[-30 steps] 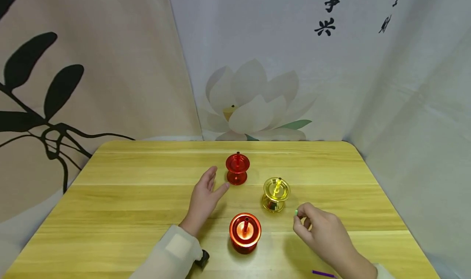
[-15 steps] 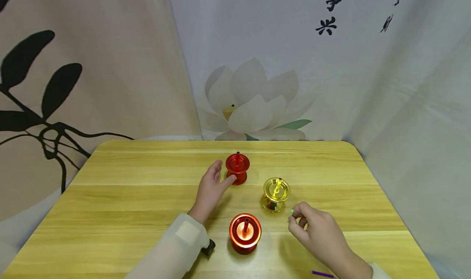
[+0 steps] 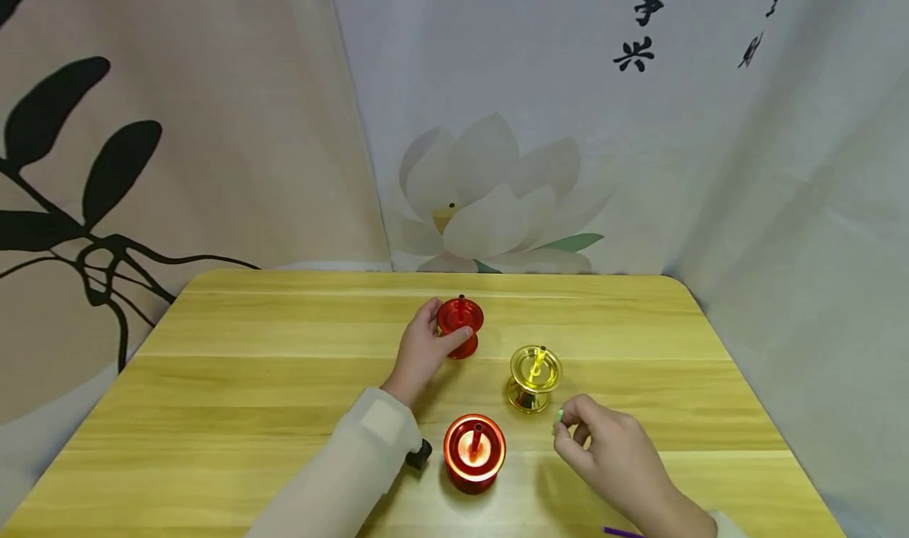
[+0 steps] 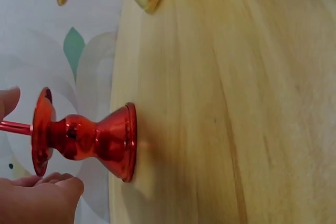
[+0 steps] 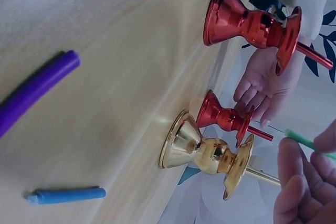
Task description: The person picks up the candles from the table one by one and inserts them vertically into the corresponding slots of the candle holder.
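Observation:
At the back of the table stands a small red candle holder (image 3: 460,317), upright. My left hand (image 3: 420,353) reaches around it, thumb in front and fingers on its left side; in the left wrist view, the fingers (image 4: 50,195) and thumb look apart from the holder (image 4: 79,137). A thin light-green candle (image 5: 302,139) is pinched between the thumb and fingers of my right hand (image 3: 618,451), mostly hidden by them. Just up and left of that hand is a gold candle holder (image 3: 534,372). Nearer me stands another red candle holder (image 3: 474,455).
On the table (image 3: 234,427) a purple candle (image 5: 39,90) lies at the near right, and a blue candle (image 5: 71,196) shows in the right wrist view. A printed cloth (image 3: 497,72) hangs behind the table's far edge.
My left hand has moved right and forward to the back red holder, its thumb now overlapping the holder in view. The right hand has shifted slightly left, with the green candle still pinched.

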